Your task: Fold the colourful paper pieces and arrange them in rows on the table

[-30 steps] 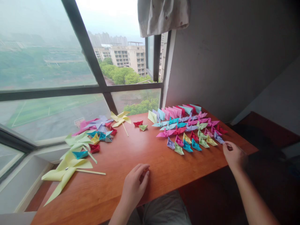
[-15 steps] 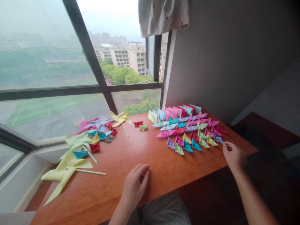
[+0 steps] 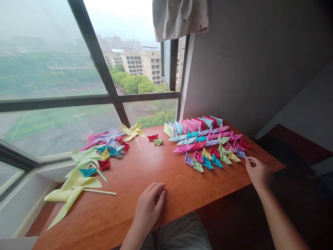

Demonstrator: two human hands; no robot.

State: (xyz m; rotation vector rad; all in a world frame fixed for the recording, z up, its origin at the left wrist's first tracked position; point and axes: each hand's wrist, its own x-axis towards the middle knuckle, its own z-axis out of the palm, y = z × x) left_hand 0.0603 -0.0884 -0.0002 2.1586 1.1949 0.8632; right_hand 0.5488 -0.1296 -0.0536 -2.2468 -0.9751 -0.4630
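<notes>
Loosely curled, my left hand (image 3: 151, 204) rests on the brown table near its front edge, thumb apart from the fingers and nothing visible in it. At the table's right side my right hand (image 3: 259, 171) pinches the tip of a purple paper boat (image 3: 241, 153) between thumb and fingers. That boat sits at the right end of the boat rows. Close by are a yellow paper boat (image 3: 234, 158), a light green paper boat (image 3: 225, 159) and a blue paper boat (image 3: 217, 160). Behind them stand rows of folded paper cranes (image 3: 183, 148).
Folded paper planes (image 3: 189, 125) line the back right of the table (image 3: 135, 170). On the left lie paper pinwheels (image 3: 73, 188) among several boats, including a blue boat (image 3: 87, 172). A red boat (image 3: 152, 138) and a green boat (image 3: 158, 142) sit mid-back. Windows and a wall border the table.
The whole view has shifted very slightly left. My right hand keeps its pinch on the purple boat, and my left hand stays in place.
</notes>
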